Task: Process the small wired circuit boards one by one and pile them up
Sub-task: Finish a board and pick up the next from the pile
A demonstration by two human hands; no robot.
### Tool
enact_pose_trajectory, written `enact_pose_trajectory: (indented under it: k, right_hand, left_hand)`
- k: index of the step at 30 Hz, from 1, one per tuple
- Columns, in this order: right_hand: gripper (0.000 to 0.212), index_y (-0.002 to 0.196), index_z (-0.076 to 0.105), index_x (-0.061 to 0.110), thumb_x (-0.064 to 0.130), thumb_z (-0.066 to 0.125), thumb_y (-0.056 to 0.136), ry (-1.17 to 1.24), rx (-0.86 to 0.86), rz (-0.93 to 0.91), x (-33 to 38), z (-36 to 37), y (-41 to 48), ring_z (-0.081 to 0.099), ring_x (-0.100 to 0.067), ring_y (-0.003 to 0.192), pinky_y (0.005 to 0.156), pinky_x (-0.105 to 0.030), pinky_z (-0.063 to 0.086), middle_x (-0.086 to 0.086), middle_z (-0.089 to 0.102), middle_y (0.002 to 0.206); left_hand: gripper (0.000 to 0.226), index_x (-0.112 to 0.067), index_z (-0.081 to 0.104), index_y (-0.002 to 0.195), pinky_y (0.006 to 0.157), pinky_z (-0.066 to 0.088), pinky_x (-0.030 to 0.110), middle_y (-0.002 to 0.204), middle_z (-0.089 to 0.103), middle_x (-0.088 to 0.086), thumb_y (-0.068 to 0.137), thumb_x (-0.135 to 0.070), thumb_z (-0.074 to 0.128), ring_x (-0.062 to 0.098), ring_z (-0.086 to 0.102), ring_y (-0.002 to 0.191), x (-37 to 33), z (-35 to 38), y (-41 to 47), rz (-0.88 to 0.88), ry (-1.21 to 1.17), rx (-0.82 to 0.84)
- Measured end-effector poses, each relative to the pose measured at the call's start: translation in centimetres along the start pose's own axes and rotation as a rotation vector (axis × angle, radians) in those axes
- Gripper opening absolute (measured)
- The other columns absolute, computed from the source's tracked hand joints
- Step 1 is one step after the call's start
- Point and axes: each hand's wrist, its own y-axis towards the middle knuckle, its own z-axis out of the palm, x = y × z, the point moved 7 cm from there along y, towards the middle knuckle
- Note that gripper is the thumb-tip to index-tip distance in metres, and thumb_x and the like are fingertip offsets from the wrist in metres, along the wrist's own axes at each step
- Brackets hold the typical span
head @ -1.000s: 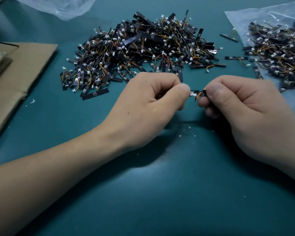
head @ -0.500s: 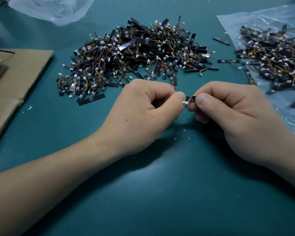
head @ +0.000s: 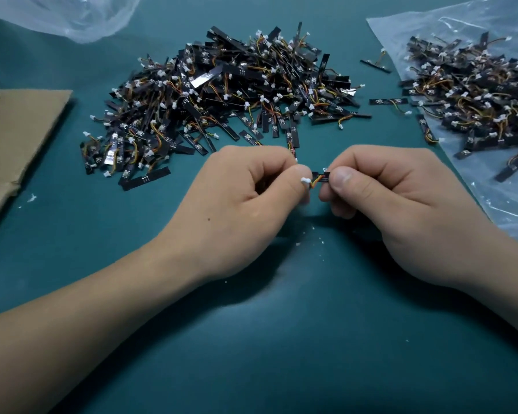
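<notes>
One small black circuit board point(head: 321, 177) with orange-yellow wires and a white connector is pinched between both hands above the green mat. My left hand point(head: 245, 204) grips the connector end with thumb and forefinger. My right hand point(head: 395, 204) pinches the board end; most of the board is hidden by its fingers. A big heap of the same boards point(head: 222, 97) lies just beyond my hands. A second heap point(head: 473, 103) rests on a clear plastic sheet point(head: 491, 186) at the right.
Flat brown cardboard point(head: 15, 144) lies at the left edge. A crumpled clear plastic bag point(head: 72, 16) sits at the top left. Two stray boards point(head: 388, 101) lie between the heaps. Small white crumbs point(head: 311, 237) dot the green mat point(head: 281, 354) under my hands.
The view shifted, so both hands sit lower and the heaps nearer. The hands stay close together on the same board, with the white connector sticking out below my left thumb.
</notes>
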Motion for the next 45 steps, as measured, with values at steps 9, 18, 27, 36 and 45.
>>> enact_pose_trajectory:
  k: [9, 18, 27, 36, 45]
  right_hand:
    - [0.026, 0.079, 0.069, 0.027, 0.032, 0.054, 0.099, -0.024, -0.023, -0.023, 0.16, -0.21, 0.16, 0.059, -0.022, 0.064, 0.064, -0.046, 0.048, 0.002, 0.067, 0.073]
    - [0.024, 0.085, 0.07, 0.029, 0.035, 0.054, 0.101, -0.032, -0.032, -0.045, 0.02, -0.18, 0.02, 0.06, -0.019, 0.065, 0.061, -0.032, 0.049, 0.004, 0.066, 0.071]
    - [0.025, 0.081, 0.068, 0.028, 0.034, 0.053, 0.1, -0.08, -0.037, -0.039, 0.5, -0.09, -0.07, 0.055, -0.019, 0.059, 0.057, -0.034, 0.045, 0.001, 0.063, 0.067]
    - [0.031, 0.075, 0.062, 0.025, 0.038, 0.051, 0.101, -0.191, 0.101, -0.072, 0.71, 0.16, 0.16, 0.055, -0.012, 0.061, 0.057, -0.016, 0.04, 0.004, 0.06, 0.066]
    - [0.03, 0.074, 0.061, 0.03, 0.042, 0.05, 0.099, -0.129, 0.07, -0.084, 0.66, 0.19, -0.21, 0.055, -0.019, 0.06, 0.057, -0.028, 0.043, -0.001, 0.058, 0.064]
  left_hand:
    - [0.035, -0.027, 0.057, 0.063, 0.051, 0.037, 0.027, 0.056, 0.056, 0.005, 0.097, -0.03, 0.051, 0.015, 0.049, 0.052, -0.31, -0.09, 0.03, 0.04, 0.082, 0.019]
    - [0.026, -0.022, 0.057, 0.075, 0.048, 0.031, 0.015, 0.059, 0.056, -0.004, 0.099, -0.03, 0.052, 0.009, 0.045, 0.048, -0.2, -0.09, -0.14, 0.068, 0.068, -0.011]
    - [0.021, -0.02, 0.059, 0.077, 0.046, 0.037, 0.026, 0.06, 0.058, 0.002, 0.093, -0.035, 0.059, 0.014, 0.046, 0.049, -0.13, -0.39, -0.09, 0.036, 0.002, -0.054]
    - [0.018, -0.018, 0.061, 0.079, 0.051, 0.044, 0.038, 0.069, 0.066, 0.002, 0.093, -0.03, 0.058, 0.028, 0.054, 0.059, -0.22, -0.39, 0.1, 0.05, -0.06, -0.036]
    - [0.008, -0.021, 0.064, 0.083, 0.047, 0.043, 0.033, 0.071, 0.066, 0.001, 0.09, -0.023, 0.061, 0.022, 0.054, 0.055, -0.08, -0.1, 0.12, 0.05, -0.047, -0.003]
